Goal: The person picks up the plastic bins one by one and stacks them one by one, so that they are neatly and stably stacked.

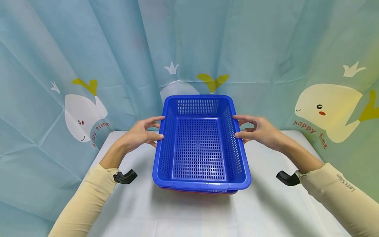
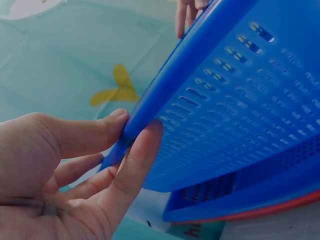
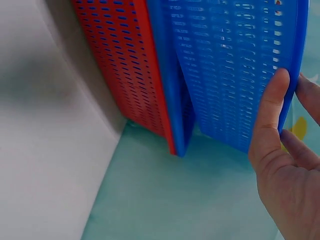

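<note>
A rectangular blue plastic basket [image 1: 198,148] with slotted walls is held by its two long sides, tilted so that its inside shows in the head view. My left hand [image 1: 139,133] pinches the left rim between thumb and fingers. On the opposite rim, my right hand [image 1: 257,131] grips the same way. Below the held basket sits a second blue basket [image 2: 245,200], nested in a red basket [image 3: 120,65]. The right wrist view shows the held basket's wall raised above the second basket's rim [image 3: 172,85], with its lower part overlapping that rim.
The stack stands on a table with a white cloth [image 1: 130,204]. A pale blue curtain [image 1: 189,42] with printed whales hangs behind and along both sides. Black curved pieces [image 1: 288,178] stick out from both sleeve cuffs.
</note>
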Motion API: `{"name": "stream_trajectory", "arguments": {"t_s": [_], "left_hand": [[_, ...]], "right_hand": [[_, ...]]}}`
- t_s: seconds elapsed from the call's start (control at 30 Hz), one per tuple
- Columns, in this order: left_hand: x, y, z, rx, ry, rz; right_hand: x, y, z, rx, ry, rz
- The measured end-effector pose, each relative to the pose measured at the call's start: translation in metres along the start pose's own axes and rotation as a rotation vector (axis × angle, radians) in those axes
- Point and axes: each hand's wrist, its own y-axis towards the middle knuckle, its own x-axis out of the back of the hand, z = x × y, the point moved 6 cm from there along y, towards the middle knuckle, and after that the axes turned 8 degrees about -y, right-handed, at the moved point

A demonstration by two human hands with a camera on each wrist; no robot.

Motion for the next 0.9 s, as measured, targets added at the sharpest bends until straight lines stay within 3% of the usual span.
{"name": "stream_trajectory", "arguments": {"t_s": [0.9], "left_hand": [[0.006,0.021,0.048,0.065,-0.011,0.070]], "right_hand": [[-0.025,0.017,-0.042,-0.037,0.106,0.039]]}}
